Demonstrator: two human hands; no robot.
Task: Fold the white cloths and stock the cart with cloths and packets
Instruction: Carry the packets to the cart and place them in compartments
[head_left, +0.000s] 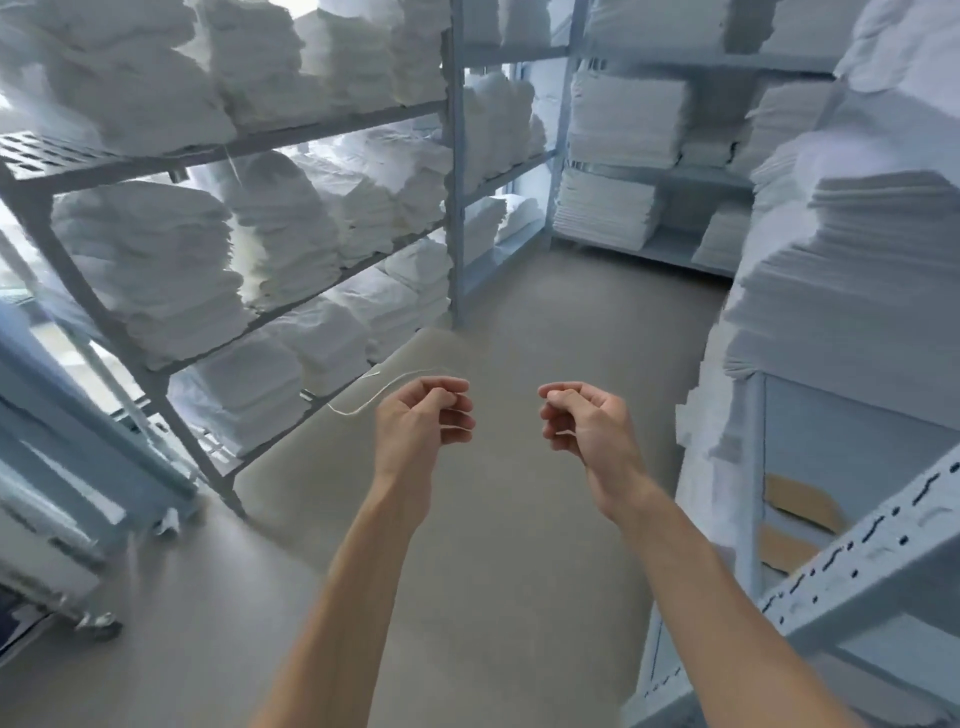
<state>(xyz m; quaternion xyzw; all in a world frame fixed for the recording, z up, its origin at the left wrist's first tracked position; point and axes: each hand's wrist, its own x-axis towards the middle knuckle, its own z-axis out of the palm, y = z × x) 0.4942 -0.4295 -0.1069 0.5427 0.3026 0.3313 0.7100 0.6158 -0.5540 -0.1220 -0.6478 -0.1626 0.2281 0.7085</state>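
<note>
White cloths (156, 270) fill grey shelves (452, 156) (floor (519, 519) bare concrete).

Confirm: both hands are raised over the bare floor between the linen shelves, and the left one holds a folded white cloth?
Not quite. In the head view the left hand pinches a thin pale string, not a folded cloth. The rest stands: both hands, right hand included, are over the floor between the shelves.

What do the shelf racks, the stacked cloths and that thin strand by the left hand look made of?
Shelf racks: look like grey-painted metal, with slotted uprights and a perforated deck.
Stacked cloths: soft white fabric, with fluffy, uneven edges.
Strand: thin and pale, curving limply from the left hand; probably thread or string, too fine to tell.
</note>
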